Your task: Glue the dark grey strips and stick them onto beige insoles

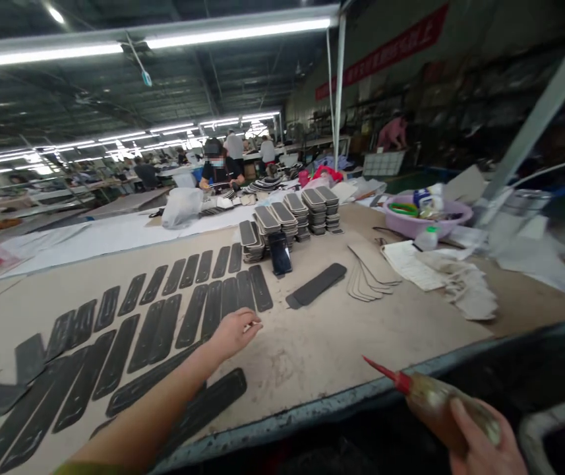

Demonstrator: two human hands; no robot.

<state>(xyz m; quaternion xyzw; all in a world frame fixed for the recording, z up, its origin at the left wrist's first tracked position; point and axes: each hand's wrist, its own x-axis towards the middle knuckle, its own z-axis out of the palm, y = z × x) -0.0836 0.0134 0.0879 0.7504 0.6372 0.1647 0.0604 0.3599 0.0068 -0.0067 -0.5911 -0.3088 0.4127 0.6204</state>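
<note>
My left hand [235, 332] reaches out over the work table [336, 343], fingers loosely curled, right beside the near end of two rows of dark oblong strips [163, 316] laid flat. Whether it holds anything I cannot see. My right hand [480, 442] is at the lower right, off the table's front edge, wrapped round a squeeze bottle of glue [440, 399] with a red pointed nozzle aimed left. A single dark strip [316, 285] lies apart in the middle of the table. Another long strip [213, 402] lies near my left forearm.
Stacks of grey strips [287, 221] stand at the back centre with a dark phone [281, 254] leaning on them. Pale fanned pieces [368, 274], cloth [465, 284] and a purple basin [428, 214] sit to the right. A person [220, 170] works at a far table.
</note>
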